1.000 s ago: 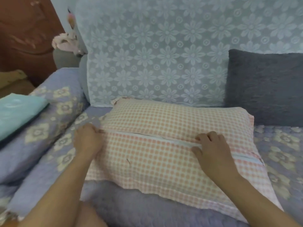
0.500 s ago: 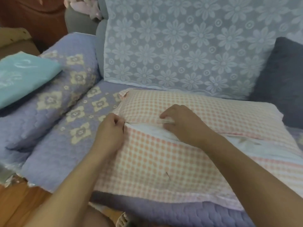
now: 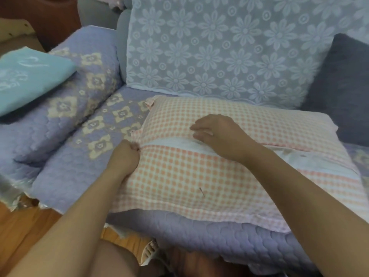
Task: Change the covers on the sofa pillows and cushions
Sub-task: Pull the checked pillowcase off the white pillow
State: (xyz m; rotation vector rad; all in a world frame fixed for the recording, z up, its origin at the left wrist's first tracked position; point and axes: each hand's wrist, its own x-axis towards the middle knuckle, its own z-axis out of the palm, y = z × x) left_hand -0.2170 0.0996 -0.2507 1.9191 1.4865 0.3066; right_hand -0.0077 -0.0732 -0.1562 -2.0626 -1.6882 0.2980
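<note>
One checked pillow (image 3: pixel 229 172) is lying flat on the sofa seat (image 3: pixel 83 168), its right end running out of view. Its cover is gaping along the middle, showing white filling (image 3: pixel 179 143), though no zipper pull is showing. The left hand (image 3: pixel 123 156) is pinching the cover at the opening's left end, fingers curled under and mostly hidden. The right hand (image 3: pixel 217 132) is resting on the upper flap with fingers bent; whether it is gripping cloth I cannot tell. One grey cushion (image 3: pixel 339 80) is leaning at the right, partly cut off. One teal pillow (image 3: pixel 28 76) is lying on the armrest.
</note>
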